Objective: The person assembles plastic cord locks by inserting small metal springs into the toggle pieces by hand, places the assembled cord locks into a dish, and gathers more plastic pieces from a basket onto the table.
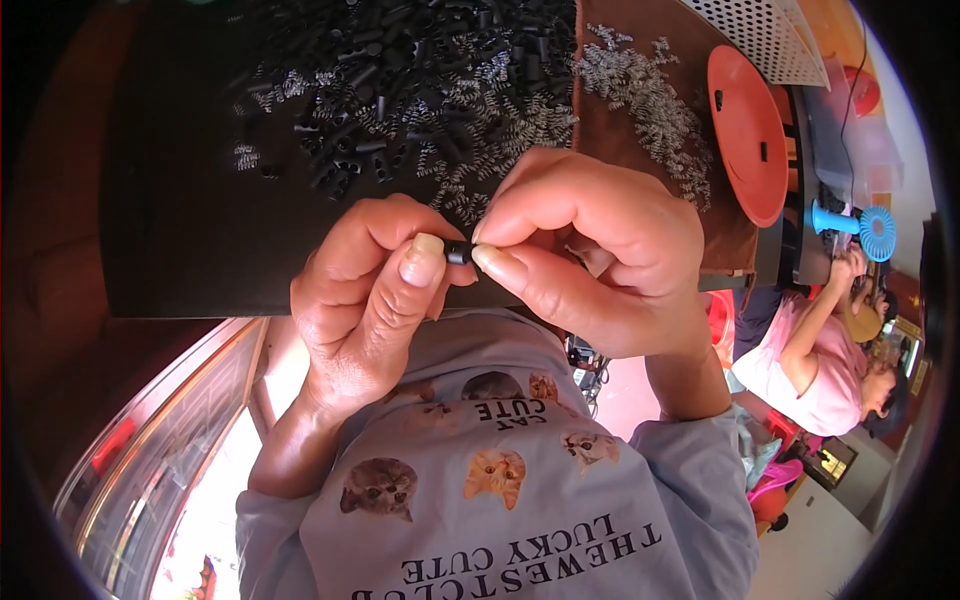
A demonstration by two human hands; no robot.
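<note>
Between the thumb and fingers of my left hand (375, 290) is a small black plastic cylinder (458, 253) with a hole in its side. The thumb and forefinger of my right hand (590, 250) pinch at the cylinder's right end; whatever they hold there is hidden by the fingertips. Both hands are just above the near edge of a dark table (190, 240). Beyond them lies a heap of similar black cylinders (370, 80), with many small metal springs (520, 125) mixed in along its near and right side.
A pile of loose springs (645, 95) lies on a brown cloth (720, 240) at the right. Next to it are a red plate (745, 110) with two small black pieces and a white perforated basket (765, 35). Further right are a blue fan (877, 233) and a seated person in pink (800, 370).
</note>
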